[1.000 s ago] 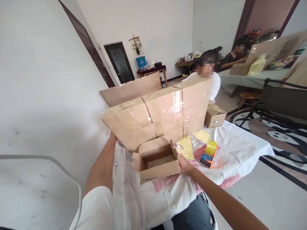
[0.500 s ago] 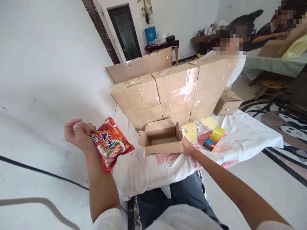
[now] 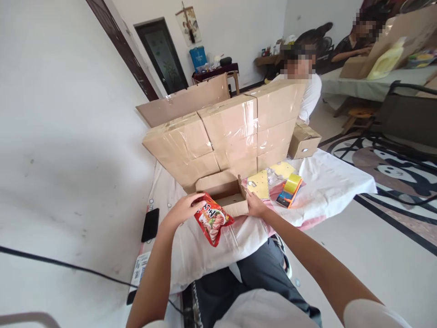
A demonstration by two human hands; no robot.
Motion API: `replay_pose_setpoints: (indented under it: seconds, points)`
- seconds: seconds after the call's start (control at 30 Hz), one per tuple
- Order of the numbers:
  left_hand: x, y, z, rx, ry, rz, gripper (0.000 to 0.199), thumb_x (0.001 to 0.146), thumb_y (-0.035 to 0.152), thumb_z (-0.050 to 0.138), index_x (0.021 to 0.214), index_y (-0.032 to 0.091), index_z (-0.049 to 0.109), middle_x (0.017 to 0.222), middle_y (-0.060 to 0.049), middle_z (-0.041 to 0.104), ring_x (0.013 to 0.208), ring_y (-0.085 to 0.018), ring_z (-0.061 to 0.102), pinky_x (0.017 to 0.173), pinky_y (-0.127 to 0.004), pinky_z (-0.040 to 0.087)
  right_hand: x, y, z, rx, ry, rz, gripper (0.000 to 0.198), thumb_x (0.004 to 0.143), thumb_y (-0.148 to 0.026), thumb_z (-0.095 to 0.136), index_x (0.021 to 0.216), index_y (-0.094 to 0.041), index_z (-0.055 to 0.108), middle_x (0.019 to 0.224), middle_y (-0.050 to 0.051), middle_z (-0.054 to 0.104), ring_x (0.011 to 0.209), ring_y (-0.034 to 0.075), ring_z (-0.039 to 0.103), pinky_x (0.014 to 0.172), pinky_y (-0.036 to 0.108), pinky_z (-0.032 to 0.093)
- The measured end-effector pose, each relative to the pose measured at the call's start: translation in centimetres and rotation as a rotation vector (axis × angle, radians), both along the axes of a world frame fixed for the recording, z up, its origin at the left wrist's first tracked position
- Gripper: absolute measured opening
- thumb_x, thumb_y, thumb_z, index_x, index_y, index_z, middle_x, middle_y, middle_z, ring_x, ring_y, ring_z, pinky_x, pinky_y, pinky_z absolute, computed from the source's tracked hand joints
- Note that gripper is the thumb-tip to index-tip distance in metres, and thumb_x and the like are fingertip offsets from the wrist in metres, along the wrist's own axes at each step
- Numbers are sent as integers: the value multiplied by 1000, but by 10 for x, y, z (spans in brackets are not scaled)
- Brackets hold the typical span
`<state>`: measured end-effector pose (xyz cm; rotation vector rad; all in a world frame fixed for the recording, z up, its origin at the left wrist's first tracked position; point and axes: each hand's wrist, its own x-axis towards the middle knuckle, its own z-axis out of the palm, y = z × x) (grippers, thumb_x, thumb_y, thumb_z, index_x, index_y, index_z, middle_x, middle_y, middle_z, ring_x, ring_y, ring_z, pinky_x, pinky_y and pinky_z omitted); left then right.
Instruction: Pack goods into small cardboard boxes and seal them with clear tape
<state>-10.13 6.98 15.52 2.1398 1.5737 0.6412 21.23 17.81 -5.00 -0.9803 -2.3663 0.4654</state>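
Observation:
A red packet of instant noodles point(image 3: 212, 221) hangs from my left hand point(image 3: 187, 208), pinched at its upper left edge. It is in front of the near left corner of a small open cardboard box point(image 3: 235, 209) and hides part of its front wall. My right hand point(image 3: 254, 204) grips the box's right wall near the front corner. The box's flaps stand up, and the part of its inside that I can see is bare cardboard. Just right of that hand lie yellow cut pieces of card point(image 3: 258, 184) and a tape dispenser with yellow tape point(image 3: 289, 190).
Tall taped cardboard panels point(image 3: 232, 132) stand across the table behind the box. A closed carton point(image 3: 303, 140) sits at their right end. A black phone point(image 3: 150, 225) lies at the left table edge by the wall. A person in white point(image 3: 310, 100) is behind the panels.
My left hand has brought the noodle packet rightward from beside the wall to the front of the box. My right hand stays on the box. The view has shifted somewhat.

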Motion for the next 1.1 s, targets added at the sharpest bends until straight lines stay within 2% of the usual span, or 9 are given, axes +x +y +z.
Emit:
replay_pose_setpoints:
  seconds: [0.13,0.27,0.33,0.43,0.6,0.7,0.87,1.0,1.1]
  points:
    - [-7,-13,11,-153,155,-34,74,80,56,77,146,26,61,138,-9,69,117,-27,69,92,-31,54,0,3,-6,-43,19,14,117,67,-56,84,162,-12,32,156,26,46,137,42,51,108,52,43]
    - [0,-11,16,-66,437,177,42,94,58,55,107,26,79,95,-5,77,87,-23,69,75,-29,46,-1,3,-8,-81,45,17,119,70,-56,82,165,-11,25,158,26,43,142,43,46,110,53,40]
    - [1,-2,18,-17,487,302,54,101,58,39,87,21,77,77,-7,72,75,-21,64,68,-29,40,-1,3,-9,-98,59,15,118,72,-55,80,165,-12,23,156,26,44,138,43,49,109,53,40]
    - [3,18,15,25,488,403,66,107,53,21,91,17,75,82,-10,72,77,-20,63,68,-27,38,-2,4,-11,-112,77,17,121,71,-53,80,167,-11,19,156,27,44,138,43,49,111,54,38]
    - [37,55,-26,-75,524,379,46,102,49,48,86,16,75,86,-14,74,86,-27,69,76,-34,44,-1,4,-11,-113,71,23,121,71,-54,79,166,-11,19,157,27,43,143,42,45,114,52,36]
    - [58,69,-58,-178,505,294,29,96,40,66,82,14,70,84,-7,72,82,-20,68,83,-36,52,-1,4,-9,-111,63,15,123,68,-52,81,166,-9,20,155,28,46,139,41,49,112,51,39]
    - [50,65,-71,-109,329,289,17,88,31,74,78,18,70,82,-5,73,88,-22,70,98,-43,52,-2,4,-7,-108,82,6,123,66,-52,82,165,-11,22,155,26,47,138,42,51,112,52,40]
    - [36,33,-85,170,28,520,28,98,42,52,109,24,72,123,-11,71,127,-30,60,123,-53,28,-2,7,-9,-112,102,8,124,64,-51,84,165,-11,24,153,28,49,138,44,51,111,54,41]
    - [36,8,-116,356,-259,807,65,99,56,44,152,19,39,161,-22,36,155,-36,30,128,-59,19,-1,8,-9,-108,125,22,123,63,-48,86,164,-13,26,152,26,50,138,42,52,111,53,42]
